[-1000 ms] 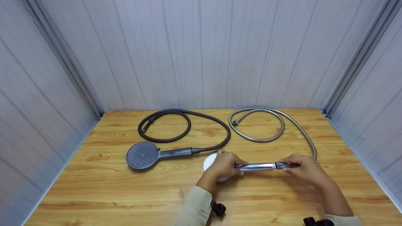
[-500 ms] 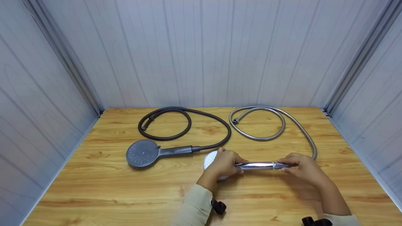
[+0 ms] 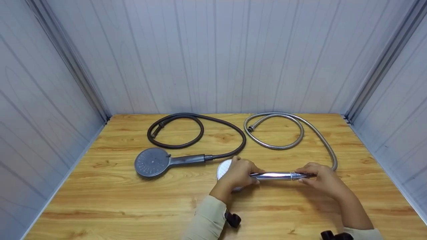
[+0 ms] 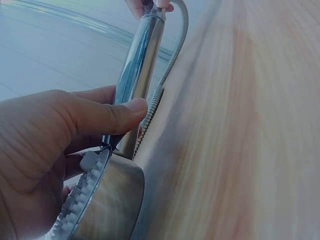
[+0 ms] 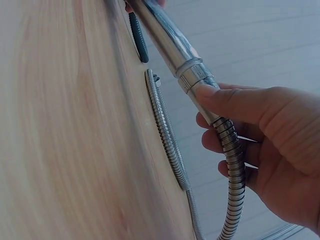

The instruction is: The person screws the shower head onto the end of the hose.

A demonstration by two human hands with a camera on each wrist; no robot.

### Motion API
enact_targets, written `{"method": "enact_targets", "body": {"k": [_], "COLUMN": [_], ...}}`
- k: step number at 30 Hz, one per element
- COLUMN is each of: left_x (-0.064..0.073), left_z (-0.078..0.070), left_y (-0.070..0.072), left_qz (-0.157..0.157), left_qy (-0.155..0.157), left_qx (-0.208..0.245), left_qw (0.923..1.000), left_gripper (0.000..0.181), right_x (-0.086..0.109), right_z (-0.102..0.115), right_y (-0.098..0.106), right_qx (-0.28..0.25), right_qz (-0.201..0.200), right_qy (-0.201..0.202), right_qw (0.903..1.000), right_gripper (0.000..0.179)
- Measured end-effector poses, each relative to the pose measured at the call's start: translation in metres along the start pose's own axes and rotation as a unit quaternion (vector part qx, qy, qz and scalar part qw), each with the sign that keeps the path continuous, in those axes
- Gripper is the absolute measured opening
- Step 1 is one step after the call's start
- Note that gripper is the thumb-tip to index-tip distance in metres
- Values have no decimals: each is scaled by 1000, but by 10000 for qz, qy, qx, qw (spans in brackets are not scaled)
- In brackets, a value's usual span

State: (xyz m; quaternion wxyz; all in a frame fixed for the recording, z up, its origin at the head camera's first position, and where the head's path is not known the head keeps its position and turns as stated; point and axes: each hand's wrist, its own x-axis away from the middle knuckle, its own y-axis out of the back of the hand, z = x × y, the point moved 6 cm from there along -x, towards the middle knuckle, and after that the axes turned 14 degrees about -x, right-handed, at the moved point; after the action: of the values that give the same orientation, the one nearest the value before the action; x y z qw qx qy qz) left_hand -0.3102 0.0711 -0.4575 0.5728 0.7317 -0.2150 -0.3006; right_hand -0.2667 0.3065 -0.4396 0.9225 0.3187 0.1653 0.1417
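My left hand [image 3: 237,173] grips a chrome shower head [image 4: 137,70] at the neck, thumb on one side and fingers on the other. Its white nozzle face [image 3: 223,169] shows partly behind that hand. The handle points right, above the table. At the handle's end, my right hand [image 3: 322,176] pinches the smooth metal connector [image 5: 197,85] of a silver shower hose [image 5: 234,175] between thumb and fingers. Connector and handle end meet in line, with a thin ring at the joint. Whether threads are engaged is hidden.
A dark grey shower head [image 3: 152,162] lies to the left, joined to a coiled black hose [image 3: 176,146]. Behind my hands the silver hose loops on the wooden table [image 3: 133,206], its free end fitting [image 3: 251,128] inside the coil. Panelled walls [image 3: 213,60] enclose three sides.
A dark gap between connector and handle end, seen one second ago, has closed as the right hand's connector came against the handle. Both hands otherwise keep their places.
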Motion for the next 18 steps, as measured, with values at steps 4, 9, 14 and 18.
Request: {"method": "enact_targets", "body": {"k": [4, 9, 14, 18], "left_x": [0, -1, -2, -2], "left_z": [0, -1, -2, -3], "left_y": [0, -1, 0, 1], "left_qz": [45, 113, 63, -9], "left_qy": [8, 15, -21, -42], "left_qx": [-10, -34, -117, -174], "left_qw": [10000, 9999, 9999, 9998], "left_gripper": [36, 35, 35, 36], "right_x": [0, 0, 1, 2], "right_z": [-1, -1, -1, -3], "right_y": [-1, -1, -1, -2], "right_qx": [-103, -237, -226, -237], "right_qz": [120, 234, 320, 409], "right_qy": [-84, -147, -89, -93], "right_qw": [9998, 9993, 9992, 9988], "right_gripper": [27, 27, 26, 27]}}
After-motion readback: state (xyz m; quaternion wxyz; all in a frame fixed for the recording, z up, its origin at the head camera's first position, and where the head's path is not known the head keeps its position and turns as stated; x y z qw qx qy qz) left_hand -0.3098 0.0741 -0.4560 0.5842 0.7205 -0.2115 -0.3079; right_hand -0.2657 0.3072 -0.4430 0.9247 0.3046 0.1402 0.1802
